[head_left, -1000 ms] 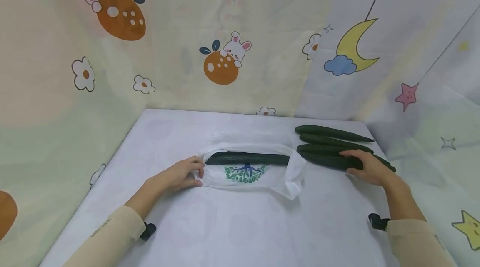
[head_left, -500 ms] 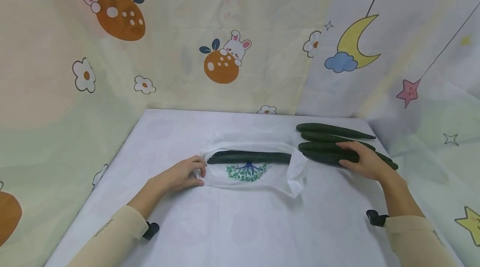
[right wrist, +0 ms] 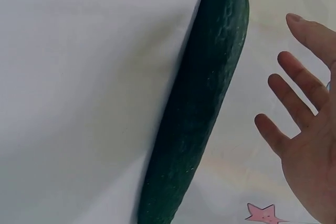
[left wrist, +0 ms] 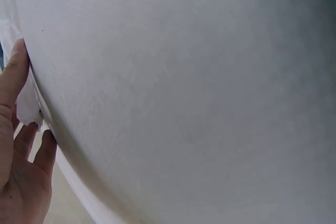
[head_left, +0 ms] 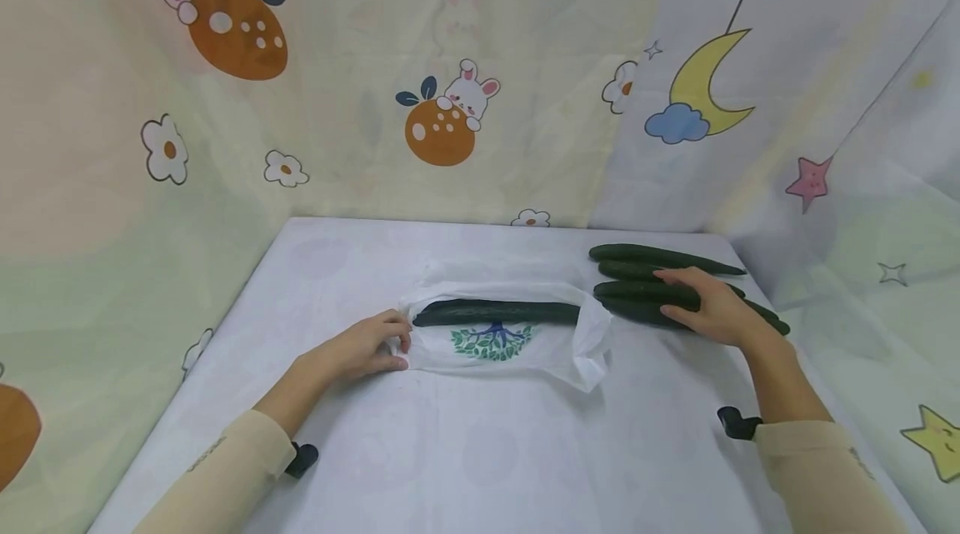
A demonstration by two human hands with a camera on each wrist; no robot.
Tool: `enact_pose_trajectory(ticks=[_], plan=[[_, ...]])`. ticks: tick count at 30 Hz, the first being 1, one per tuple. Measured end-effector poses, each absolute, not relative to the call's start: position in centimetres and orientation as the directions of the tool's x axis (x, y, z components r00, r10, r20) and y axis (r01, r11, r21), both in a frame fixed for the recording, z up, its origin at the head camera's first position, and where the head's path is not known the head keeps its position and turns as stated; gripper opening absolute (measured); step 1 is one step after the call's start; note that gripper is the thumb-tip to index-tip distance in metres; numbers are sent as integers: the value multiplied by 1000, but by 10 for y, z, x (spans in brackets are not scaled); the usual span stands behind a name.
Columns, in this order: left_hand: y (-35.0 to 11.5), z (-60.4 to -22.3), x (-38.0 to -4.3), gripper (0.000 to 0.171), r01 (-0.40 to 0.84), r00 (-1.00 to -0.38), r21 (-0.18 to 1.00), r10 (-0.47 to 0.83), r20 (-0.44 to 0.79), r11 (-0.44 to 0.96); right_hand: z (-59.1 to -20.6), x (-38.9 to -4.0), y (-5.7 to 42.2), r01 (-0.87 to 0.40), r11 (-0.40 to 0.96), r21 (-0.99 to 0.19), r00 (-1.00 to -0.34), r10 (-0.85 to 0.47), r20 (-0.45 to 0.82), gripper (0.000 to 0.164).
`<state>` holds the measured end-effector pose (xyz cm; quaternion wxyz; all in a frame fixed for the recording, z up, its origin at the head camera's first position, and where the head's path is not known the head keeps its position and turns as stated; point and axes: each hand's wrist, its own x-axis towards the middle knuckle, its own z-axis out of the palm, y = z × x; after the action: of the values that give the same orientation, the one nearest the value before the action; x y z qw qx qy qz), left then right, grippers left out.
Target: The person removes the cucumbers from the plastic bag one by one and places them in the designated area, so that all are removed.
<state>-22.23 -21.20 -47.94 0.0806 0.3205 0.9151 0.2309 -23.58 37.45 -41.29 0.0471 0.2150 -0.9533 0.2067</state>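
A white plastic bag [head_left: 555, 355] with a green leafy tree print lies flat in the middle of the table. One dark green cucumber [head_left: 495, 313] lies lengthwise in its mouth. At the bag's left end my left hand [head_left: 367, 344] holds the edge; in the left wrist view, white plastic [left wrist: 27, 100] shows between thumb and fingers. To the right, several long cucumbers [head_left: 637, 311] lie side by side. Over them hovers my right hand [head_left: 708, 305], fingers spread and nothing gripped. The right wrist view shows this right hand [right wrist: 310, 98] apart from the nearest cucumber [right wrist: 197, 98].
A white-covered table [head_left: 480, 451] carries everything. Behind and beside it hang printed cloths [head_left: 337, 84] with rabbits, flowers, a moon and stars. A small black device [head_left: 738, 424] sits at the right wrist and another black device [head_left: 303, 461] at the left.
My right hand has shifted slightly up and left over the cucumbers, away from the front one. My left hand, the bag and the cucumber in it stay put.
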Motion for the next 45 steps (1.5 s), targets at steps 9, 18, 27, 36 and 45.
enact_pose_trajectory(ticks=[9, 18, 27, 36, 45], plan=[[-213, -481, -220, 18, 561, -775, 478, 632, 17, 676, -414, -242, 353, -429, 809, -402, -903, -399, 162, 58], [-213, -480, -223, 19, 560, -779, 459, 627, 9, 689, -416, -244, 327, -509, 762, -400, -860, -433, 270, 53], [-212, -479, -221, 18, 546, -780, 479, 626, -9, 688, -409, -252, 296, -543, 715, -440, -839, -468, 277, 50], [-214, -479, -223, 19, 554, -780, 493, 626, 24, 671, -397, -260, 265, -552, 704, -447, -834, -476, 281, 47], [-215, -478, -220, 19, 563, -775, 482, 631, 26, 672, -393, -257, 231, -603, 642, -475, -796, -530, 293, 47]])
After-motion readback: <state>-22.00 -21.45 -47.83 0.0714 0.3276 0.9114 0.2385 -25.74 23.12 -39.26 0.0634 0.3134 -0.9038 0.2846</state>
